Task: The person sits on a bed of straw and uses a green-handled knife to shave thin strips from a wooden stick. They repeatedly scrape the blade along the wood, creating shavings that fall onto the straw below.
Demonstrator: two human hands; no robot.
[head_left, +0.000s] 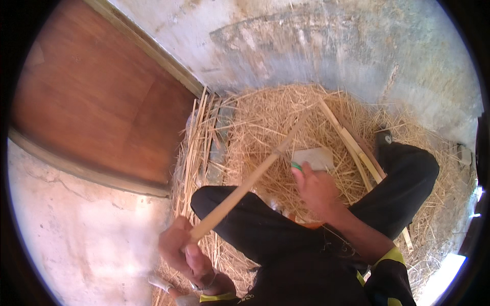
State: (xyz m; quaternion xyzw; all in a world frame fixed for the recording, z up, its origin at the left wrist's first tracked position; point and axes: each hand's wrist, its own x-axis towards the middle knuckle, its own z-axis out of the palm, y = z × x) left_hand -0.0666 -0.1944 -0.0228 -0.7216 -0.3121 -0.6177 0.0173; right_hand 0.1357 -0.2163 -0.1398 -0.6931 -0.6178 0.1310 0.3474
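Observation:
My left hand (pixel 186 247) is closed around the near end of a long, pale bamboo strip (pixel 250 179). The strip slants up and away to the right, over my bent left knee, with its far end above the straw. To the right of the strip, my right hand (pixel 317 191) is closed on what looks like a broad-bladed knife (pixel 315 158). Its flat grey blade shows beyond the fingers, and a bit of green shows beside the thumb. The rest of its handle is hidden in my grip. Strip and blade appear slightly apart.
Loose straw-like shavings (pixel 270 109) cover the floor around my crossed legs. Split bamboo lengths (pixel 352 143) lean near my right leg. Thin strips (pixel 196 148) are heaped beside a brown door (pixel 102 97) at left. A stained wall (pixel 326 46) closes off the far side.

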